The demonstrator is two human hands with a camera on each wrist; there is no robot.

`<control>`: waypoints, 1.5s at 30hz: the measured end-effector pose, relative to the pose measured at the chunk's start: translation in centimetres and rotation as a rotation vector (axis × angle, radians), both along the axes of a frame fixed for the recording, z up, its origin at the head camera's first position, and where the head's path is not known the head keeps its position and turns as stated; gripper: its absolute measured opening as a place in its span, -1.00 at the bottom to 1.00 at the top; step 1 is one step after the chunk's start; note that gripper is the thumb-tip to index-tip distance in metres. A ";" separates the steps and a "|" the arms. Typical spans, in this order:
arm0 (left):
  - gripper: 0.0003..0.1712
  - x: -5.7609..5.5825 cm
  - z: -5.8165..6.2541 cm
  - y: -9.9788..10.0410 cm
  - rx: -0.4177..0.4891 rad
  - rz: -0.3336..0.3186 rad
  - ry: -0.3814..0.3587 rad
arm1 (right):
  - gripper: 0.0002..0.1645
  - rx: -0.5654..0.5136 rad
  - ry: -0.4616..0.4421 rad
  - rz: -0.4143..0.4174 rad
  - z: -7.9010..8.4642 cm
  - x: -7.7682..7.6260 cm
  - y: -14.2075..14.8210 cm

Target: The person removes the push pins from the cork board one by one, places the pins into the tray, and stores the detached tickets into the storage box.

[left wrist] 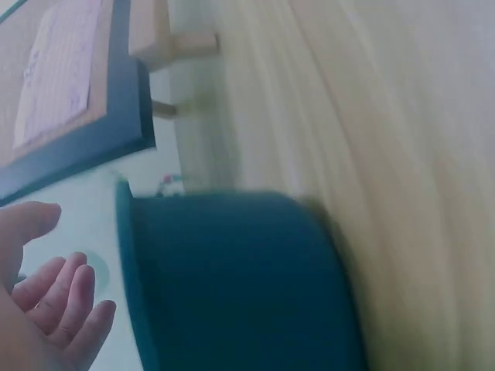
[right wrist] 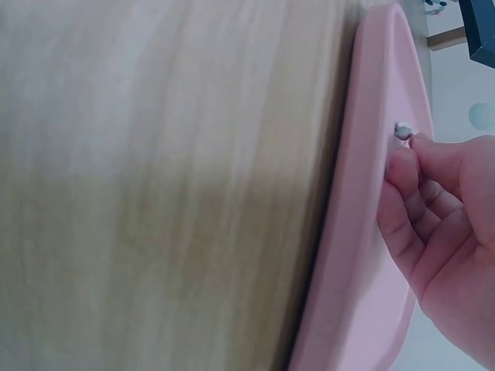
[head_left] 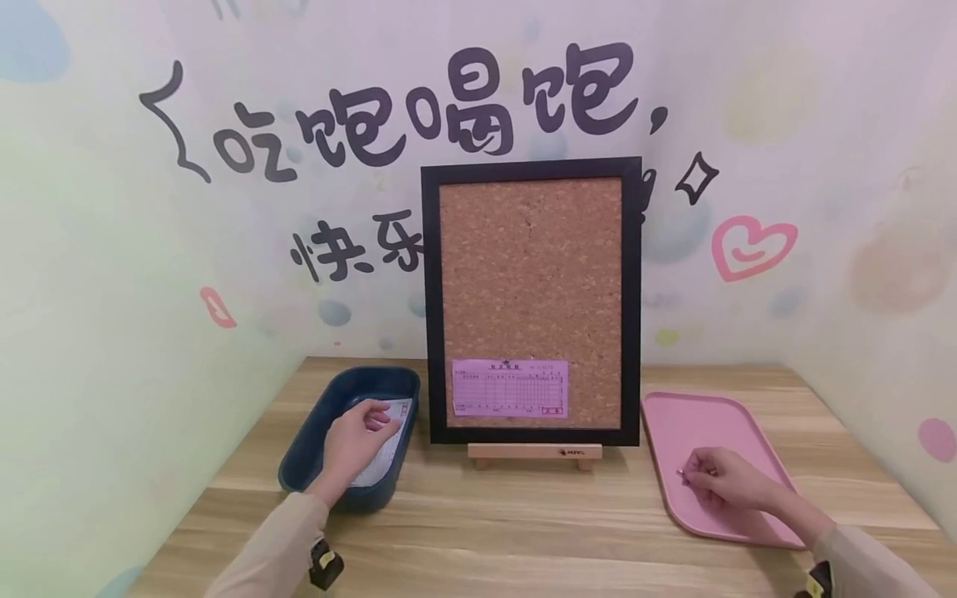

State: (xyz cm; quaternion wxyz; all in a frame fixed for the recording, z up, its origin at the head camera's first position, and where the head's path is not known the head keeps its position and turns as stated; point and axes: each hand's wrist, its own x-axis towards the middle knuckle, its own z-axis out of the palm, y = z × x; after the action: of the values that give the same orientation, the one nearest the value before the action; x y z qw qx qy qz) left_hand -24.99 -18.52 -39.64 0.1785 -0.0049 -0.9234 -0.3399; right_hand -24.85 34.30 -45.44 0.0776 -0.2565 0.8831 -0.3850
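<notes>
My left hand [head_left: 359, 440] is over a dark blue basket [head_left: 299, 453], its thumb apart from the loosely bent fingers and nothing between them. A white printed slip [head_left: 383, 461] lies in that basket, partly covered by the hand. In the left wrist view, the fingers [left wrist: 73, 309] show beside the basket's wall. Over the pink tray [head_left: 733, 415], my right hand [head_left: 728, 479] pinches a small silver push pin [right wrist: 402, 130] between thumb and forefinger. Between the hands stands a black-framed cork board [head_left: 534, 266], with a pink printed slip [head_left: 511, 388] pinned at its lower left.
A small wooden easel [head_left: 534, 451] carries the board on the wood-grain table [head_left: 523, 531]. Close behind is a wall [head_left: 359, 50] with black lettering. The basket stands left of the board, the tray to its right.
</notes>
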 end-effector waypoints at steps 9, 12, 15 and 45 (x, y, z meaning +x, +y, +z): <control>-0.46 -1.1 0.6 3.4 0.023 -0.059 0.001 | -0.91 0.053 0.108 -0.051 1.0 -0.5 0.2; -0.39 -1.5 0.8 4.3 0.045 -0.077 0.022 | -0.90 0.044 0.072 -0.069 1.6 -0.8 0.0; -0.32 -2.0 0.9 5.1 0.045 -0.072 0.043 | -0.89 0.032 0.075 -0.067 2.4 -1.3 -0.3; 0.02 -3.1 -0.7 8.0 0.021 -0.050 0.208 | -0.93 0.093 0.360 -0.101 13.6 -6.0 -13.5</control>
State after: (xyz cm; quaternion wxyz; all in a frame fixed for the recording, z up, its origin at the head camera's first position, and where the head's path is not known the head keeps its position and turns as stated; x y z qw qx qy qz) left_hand -28.13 -10.55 -40.35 0.2651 -0.0612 -0.8957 -0.3517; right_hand -30.86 20.81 -31.79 -0.0894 -0.2729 0.9113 -0.2950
